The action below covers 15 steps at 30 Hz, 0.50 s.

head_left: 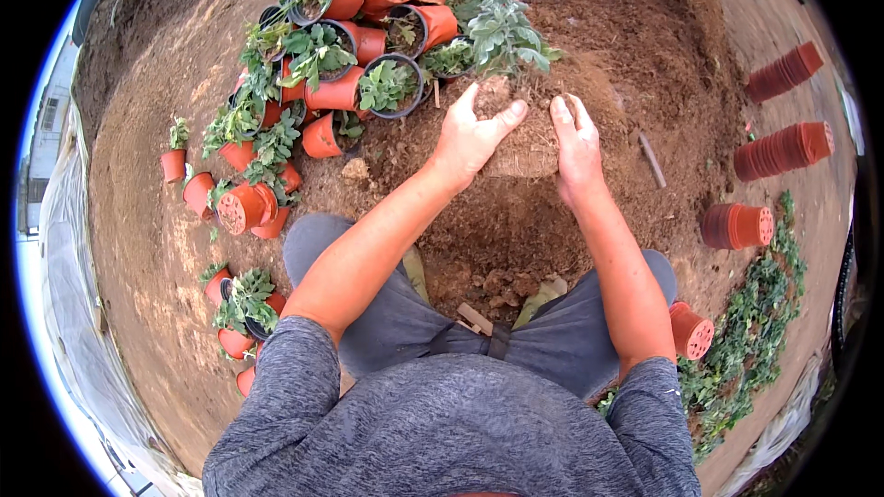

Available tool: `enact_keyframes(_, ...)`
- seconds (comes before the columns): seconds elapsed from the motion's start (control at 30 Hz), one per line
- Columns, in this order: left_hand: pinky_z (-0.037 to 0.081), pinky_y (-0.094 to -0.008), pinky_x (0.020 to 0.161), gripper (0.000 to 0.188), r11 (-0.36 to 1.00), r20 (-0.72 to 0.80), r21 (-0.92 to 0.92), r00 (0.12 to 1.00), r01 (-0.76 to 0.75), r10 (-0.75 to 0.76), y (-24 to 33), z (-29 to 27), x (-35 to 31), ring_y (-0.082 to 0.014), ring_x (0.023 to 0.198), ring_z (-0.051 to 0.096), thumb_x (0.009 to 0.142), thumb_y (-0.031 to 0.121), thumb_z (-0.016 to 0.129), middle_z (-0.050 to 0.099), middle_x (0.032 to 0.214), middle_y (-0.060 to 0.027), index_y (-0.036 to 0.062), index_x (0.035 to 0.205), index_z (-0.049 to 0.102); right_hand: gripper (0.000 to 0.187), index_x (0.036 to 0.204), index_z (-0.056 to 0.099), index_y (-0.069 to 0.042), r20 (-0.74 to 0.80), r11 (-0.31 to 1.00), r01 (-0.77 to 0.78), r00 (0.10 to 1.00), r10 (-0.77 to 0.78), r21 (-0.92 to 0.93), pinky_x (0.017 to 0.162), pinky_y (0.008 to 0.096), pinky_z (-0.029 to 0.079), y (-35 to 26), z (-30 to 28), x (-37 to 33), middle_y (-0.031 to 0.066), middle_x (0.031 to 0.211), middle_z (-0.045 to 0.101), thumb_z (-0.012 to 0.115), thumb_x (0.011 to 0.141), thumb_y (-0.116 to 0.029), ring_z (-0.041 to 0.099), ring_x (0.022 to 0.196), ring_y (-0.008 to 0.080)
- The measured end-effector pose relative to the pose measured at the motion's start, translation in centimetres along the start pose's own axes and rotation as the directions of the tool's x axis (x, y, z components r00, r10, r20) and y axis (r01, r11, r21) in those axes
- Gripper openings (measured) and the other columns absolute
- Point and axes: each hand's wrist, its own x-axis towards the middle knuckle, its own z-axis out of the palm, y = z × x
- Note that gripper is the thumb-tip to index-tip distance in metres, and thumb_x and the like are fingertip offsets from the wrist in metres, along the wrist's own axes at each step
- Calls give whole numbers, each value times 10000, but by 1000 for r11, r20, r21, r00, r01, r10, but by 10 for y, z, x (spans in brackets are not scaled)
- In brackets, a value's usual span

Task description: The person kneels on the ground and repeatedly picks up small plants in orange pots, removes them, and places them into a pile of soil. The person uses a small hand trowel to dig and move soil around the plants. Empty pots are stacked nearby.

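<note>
A leafy grey-green plant (506, 32) leans away from me, with its brown root ball (525, 143) out of any pot and between my hands. My left hand (471, 136) curls round the left side of the root ball, its thumb pressed over the top. Against the right side is my right hand (577, 143), fingers bent and held close together. The undersides of both hands are hidden. Beneath them lies loose brown soil (497, 230), heaped between my knees.
Several orange-red pots with plants (391, 87) lie tipped in a pile at the far left. Stacks of nested pots (783, 152) rest along the right, above a heap of green plants (746, 350). A short stick (652, 161) lies on the soil right of my hands.
</note>
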Motion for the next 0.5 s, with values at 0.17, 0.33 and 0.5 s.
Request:
enact_keyframes(0.17,456,-328,941,438,950,-20,-301,995,89,-100,8,-8,1,-166,1062,568,910,230,669,591,1190,-89,4,1248,508,699,1407,364,-10,293,999,40,955,-42,13,1020,337,401,-6,-3,-19,125,1274,517,694,802,-131,506,1160,193)
enact_keyframes(0.33,464,-341,940,373,875,160,-434,974,213,-158,4,-9,4,-159,1088,565,963,195,575,572,1230,-59,30,1290,504,628,1377,398,-13,217,992,110,972,-95,-60,982,324,431,-5,-13,-18,98,1242,550,657,807,-70,532,1110,168)
enact_keyframes(0.5,408,-294,987,482,985,157,-156,987,69,-44,7,-3,-5,-117,1143,496,895,152,669,529,1259,-33,30,1328,494,487,1324,446,28,135,938,209,975,-178,-276,949,313,441,5,-29,-10,95,1222,571,614,888,-109,548,1076,157)
